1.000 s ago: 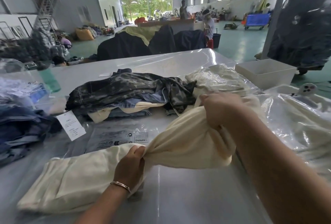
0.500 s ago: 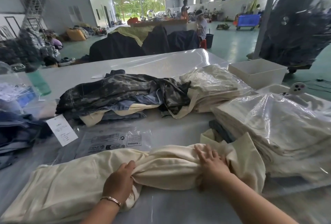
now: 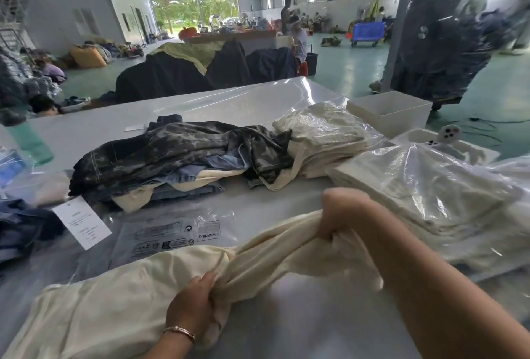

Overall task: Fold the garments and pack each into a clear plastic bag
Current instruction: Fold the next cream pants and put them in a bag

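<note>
A cream garment [image 3: 94,310] lies across the near table, bunched in the middle. My left hand [image 3: 190,305] grips the bunched cloth near the front edge. My right hand [image 3: 341,212] grips the garment's other end and holds it raised off the table, so the cloth stretches between both hands. A flat clear plastic bag [image 3: 160,236] with a printed warning label lies on the table just behind the garment. Bagged cream garments [image 3: 415,186] are stacked at the right.
A pile of dark camouflage and denim garments [image 3: 172,158] sits mid-table, with another bagged cream stack [image 3: 324,132] behind it. A white paper tag [image 3: 81,222] lies at the left near blue denim [image 3: 20,226]. A white box [image 3: 390,112] stands at the far right.
My right hand, which pressed the cloth flat on the table, has closed on it and lifted that end up. My left hand keeps its grip in about the same place.
</note>
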Demonstrator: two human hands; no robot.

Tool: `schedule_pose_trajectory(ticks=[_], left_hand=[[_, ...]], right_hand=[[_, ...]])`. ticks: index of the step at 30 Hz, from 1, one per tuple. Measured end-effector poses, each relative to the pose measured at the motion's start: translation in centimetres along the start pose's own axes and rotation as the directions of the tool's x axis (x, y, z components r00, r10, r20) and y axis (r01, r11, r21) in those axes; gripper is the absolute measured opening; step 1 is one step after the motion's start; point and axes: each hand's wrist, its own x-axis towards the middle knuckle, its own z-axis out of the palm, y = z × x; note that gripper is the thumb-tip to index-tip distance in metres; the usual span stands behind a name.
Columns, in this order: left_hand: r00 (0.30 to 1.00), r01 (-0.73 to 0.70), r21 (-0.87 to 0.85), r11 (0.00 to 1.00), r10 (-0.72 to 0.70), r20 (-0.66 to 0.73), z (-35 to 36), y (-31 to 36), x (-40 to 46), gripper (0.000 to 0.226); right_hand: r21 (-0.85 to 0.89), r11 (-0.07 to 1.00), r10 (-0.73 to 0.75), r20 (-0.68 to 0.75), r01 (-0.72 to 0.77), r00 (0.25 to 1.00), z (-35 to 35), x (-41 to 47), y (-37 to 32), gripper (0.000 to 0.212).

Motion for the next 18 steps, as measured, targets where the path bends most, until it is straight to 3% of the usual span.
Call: schedule_pose_trajectory(ticks=[3,4,8,11,13,14,16,17,18], left_hand=[[0.998,-0.064,-0.024,0.998,0.064,0.002,-0.2,0.5,-0.1,0.054],[0.997,-0.08,-0.04,0.996,0.081,0.014,-0.3,0.5,-0.2,0.057],[0.991,-0.108,0.068,0.992,0.102,0.089,-0.7,0.0,-0.7,0.06],[0.992,-0.103,0.085,0.991,0.096,0.082,-1.2,0.0,-1.1,0.064],[0.991,-0.113,0.054,0.992,0.108,0.076,-1.4,0.1,-1.3,0.069],[0.991,-0.108,0.023,0.994,0.106,0.082,-1.4,0.1,-1.4,0.071],[0.993,-0.078,0.003,0.997,0.078,0.092,-1.2,0.0,-1.4,0.067],[0.994,-0.054,0.021,0.998,0.052,0.093,-1.2,0.0,-1.3,0.061],[0.996,-0.024,0.045,0.999,0.019,0.091,-1.2,0.1,-1.3,0.056]], right_hand=[[-0.129,0.991,-0.061,-0.242,0.03,0.968,-2.8,-1.7,-2.8,0.033],[-0.216,0.976,-0.071,-0.249,0.016,0.966,-2.5,-1.8,-4.1,0.029],[-0.454,0.889,0.074,0.027,-0.053,0.997,2.3,-1.0,-6.5,0.04],[-0.328,0.929,0.174,-0.02,-0.171,0.985,4.1,-1.0,-3.9,0.037],[-0.174,0.971,0.126,-0.2,-0.162,0.972,4.6,-1.2,-3.2,0.03],[-0.125,0.984,0.07,-0.385,-0.126,0.92,4.7,-1.5,-3.4,0.026],[-0.118,0.992,-0.064,-0.748,-0.036,0.661,5.2,-1.6,-3.9,0.018],[-0.102,0.994,-0.112,-0.834,0.049,0.541,5.9,-1.8,-4.2,0.019],[-0.077,0.987,-0.14,-0.843,0.142,0.519,7.0,-2.1,-4.5,0.024]])
